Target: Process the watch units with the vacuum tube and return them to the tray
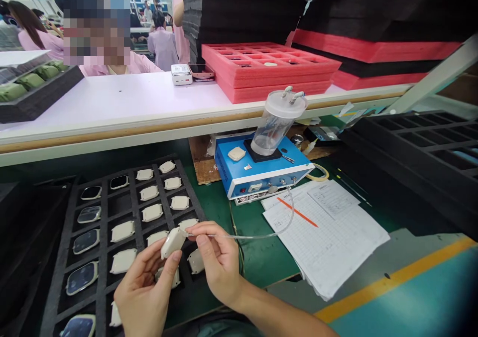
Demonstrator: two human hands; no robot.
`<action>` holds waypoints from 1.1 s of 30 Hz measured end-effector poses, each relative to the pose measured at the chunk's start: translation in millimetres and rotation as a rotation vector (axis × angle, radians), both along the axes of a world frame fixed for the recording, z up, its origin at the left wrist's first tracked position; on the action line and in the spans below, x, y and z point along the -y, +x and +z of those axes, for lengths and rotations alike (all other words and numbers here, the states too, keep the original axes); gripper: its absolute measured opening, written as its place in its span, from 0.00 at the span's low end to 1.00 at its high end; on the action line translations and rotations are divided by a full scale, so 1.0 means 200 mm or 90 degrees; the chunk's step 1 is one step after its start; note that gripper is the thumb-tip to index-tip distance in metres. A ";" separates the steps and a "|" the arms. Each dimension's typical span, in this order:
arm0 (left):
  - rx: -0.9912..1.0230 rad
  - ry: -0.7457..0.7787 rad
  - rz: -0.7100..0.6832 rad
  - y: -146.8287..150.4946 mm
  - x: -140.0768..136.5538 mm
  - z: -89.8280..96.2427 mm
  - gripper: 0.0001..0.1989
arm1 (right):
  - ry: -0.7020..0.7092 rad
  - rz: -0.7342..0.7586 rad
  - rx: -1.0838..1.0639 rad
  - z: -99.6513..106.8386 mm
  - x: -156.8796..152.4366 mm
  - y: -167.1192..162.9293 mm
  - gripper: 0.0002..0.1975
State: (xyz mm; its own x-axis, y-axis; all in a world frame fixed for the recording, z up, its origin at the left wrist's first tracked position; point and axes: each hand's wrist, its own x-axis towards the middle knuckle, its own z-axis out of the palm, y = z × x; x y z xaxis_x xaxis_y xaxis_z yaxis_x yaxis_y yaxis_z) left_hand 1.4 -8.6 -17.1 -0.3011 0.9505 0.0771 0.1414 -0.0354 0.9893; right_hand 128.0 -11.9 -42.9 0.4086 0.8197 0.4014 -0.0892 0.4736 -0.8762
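My left hand (145, 287) grips a cream smartwatch case (172, 244) by its edges, tilted above the tray. In my right hand (220, 260), thumb and fingers pinch the end of a thin clear tube (257, 237) at the case's upper right side. Whether the tip enters the case is hidden. The tube runs to the front of a blue box machine (229, 175). Below my hands lies a black foam tray (100, 292) with several cream cases and, at left, several dark-screened watches (85, 241).
A clear cylinder (271, 128) and another cream case (236, 153) stand on the machine. Gridded papers (328, 247) with an orange strip (298, 212) lie at right. Red foam trays (254, 80) sit on the white shelf (130, 100); a person (138, 64) is behind it.
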 end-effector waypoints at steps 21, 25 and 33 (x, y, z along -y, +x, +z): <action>-0.769 -0.012 -0.156 -0.57 -0.78 0.22 0.17 | -0.028 0.013 0.008 -0.03 0.08 0.00 0.09; -0.816 -0.052 -0.199 -0.53 -0.95 0.25 0.14 | -0.035 0.015 0.012 -0.02 0.09 0.00 0.09; -0.784 -0.044 -0.212 -0.44 -1.03 0.35 0.12 | -0.023 0.007 0.009 -0.03 0.08 0.00 0.10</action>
State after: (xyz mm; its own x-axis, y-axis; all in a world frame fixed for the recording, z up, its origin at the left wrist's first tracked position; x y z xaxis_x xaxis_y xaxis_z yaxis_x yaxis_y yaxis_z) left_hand -85.6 197.5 53.4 0.1858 0.9792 0.0819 0.9565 -0.1993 0.2130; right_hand 127.4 -27.7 -48.5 0.3948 0.8382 0.3763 -0.0821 0.4401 -0.8942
